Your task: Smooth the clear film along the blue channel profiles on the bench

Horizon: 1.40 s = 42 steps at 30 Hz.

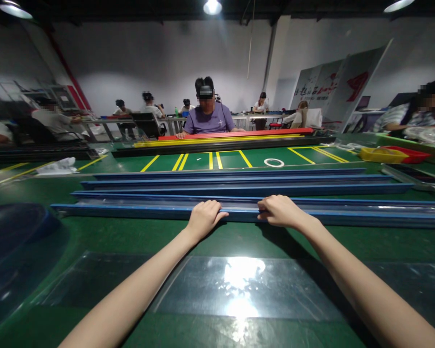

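Observation:
A long blue channel strip (130, 211) lies crosswise in front of me on the green table (137, 241). My left hand (205, 218) is curled over its near wall, fingers inside the channel and thumb stretched to the right. A short way to the right, my right hand (278, 210) grips the same strip with bent fingers over its near edge. Clear film lines the trough of the strip. Just behind it lie more blue strips (239, 189), parallel to it. Between my forearms a clear plastic sheet (282, 290) lies flat and reflects the ceiling light.
At left stands a dark blue rounded object (18, 232). Farther back are a white ring (274, 163), yellow, red and black strips (221, 141), and a yellow tray (382, 155). A person (208, 116) sits opposite; several others work behind. A phone-like device (416, 174) lies at right.

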Each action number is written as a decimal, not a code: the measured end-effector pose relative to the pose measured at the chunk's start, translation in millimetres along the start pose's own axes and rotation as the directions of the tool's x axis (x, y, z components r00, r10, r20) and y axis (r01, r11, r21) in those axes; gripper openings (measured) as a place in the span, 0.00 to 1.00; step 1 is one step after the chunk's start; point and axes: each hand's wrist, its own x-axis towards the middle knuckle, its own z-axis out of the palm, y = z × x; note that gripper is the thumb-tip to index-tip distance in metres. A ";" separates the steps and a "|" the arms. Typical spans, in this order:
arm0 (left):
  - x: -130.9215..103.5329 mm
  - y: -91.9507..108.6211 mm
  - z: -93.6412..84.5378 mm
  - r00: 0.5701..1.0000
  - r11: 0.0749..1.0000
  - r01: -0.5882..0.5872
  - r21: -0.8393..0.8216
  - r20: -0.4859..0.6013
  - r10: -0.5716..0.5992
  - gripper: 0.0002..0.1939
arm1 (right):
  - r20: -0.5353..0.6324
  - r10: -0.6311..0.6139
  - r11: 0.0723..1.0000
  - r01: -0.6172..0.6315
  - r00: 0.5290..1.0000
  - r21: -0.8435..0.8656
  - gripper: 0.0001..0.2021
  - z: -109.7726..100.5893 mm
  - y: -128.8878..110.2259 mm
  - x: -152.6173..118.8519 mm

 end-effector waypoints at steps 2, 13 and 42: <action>0.2 0.1 -0.3 1.000 1.000 -0.001 0.018 0.001 0.001 0.19 | 0.005 0.005 1.000 -0.005 1.000 0.009 0.09 0.2 0.0 0.2; -0.9 1.9 -1.6 0.998 0.994 -0.025 0.109 -0.051 0.030 0.19 | -0.003 0.005 1.000 -0.005 1.000 0.006 0.09 1.8 0.2 0.4; -1.7 2.3 -4.7 0.996 0.995 -0.077 0.071 -0.032 0.079 0.19 | 0.199 0.003 0.988 -0.033 0.980 0.148 0.12 -5.2 50.4 -23.0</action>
